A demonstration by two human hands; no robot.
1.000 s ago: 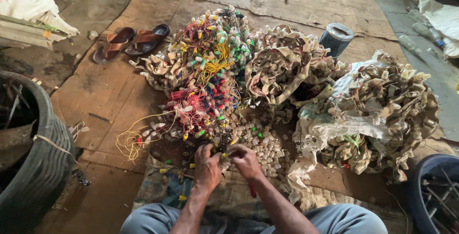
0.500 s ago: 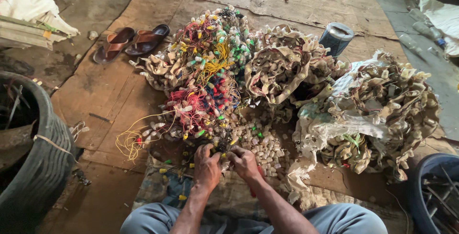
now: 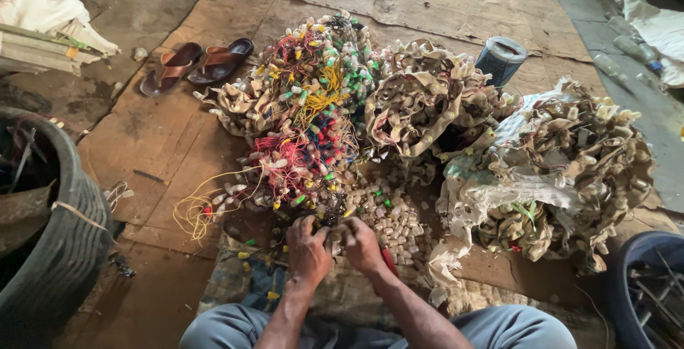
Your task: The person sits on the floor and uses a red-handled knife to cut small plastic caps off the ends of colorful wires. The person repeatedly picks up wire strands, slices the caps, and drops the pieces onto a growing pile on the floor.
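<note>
A big tangle of coloured wires (image 3: 306, 117) with small capsule-shaped bulbs lies on the cardboard in front of me. My left hand (image 3: 308, 249) and my right hand (image 3: 360, 243) meet at its near edge, fingers pinched on a dark strand of the wire bundle. A red-handled tool (image 3: 389, 262) shows under my right hand; whether the hand grips it I cannot tell. Loose pale bulbs (image 3: 392, 213) are heaped just right of my hands.
Beige tape-wrapped bundles (image 3: 420, 103) and a larger heap (image 3: 570, 167) lie to the right. Brown sandals (image 3: 196, 64) sit at upper left, a grey can (image 3: 501, 57) behind. A black tyre-like tub (image 3: 53, 228) stands left, a blue tub (image 3: 652, 285) at lower right.
My hands have stayed at the same spot, fingers shifting slightly on the strand. The view has tipped a little.
</note>
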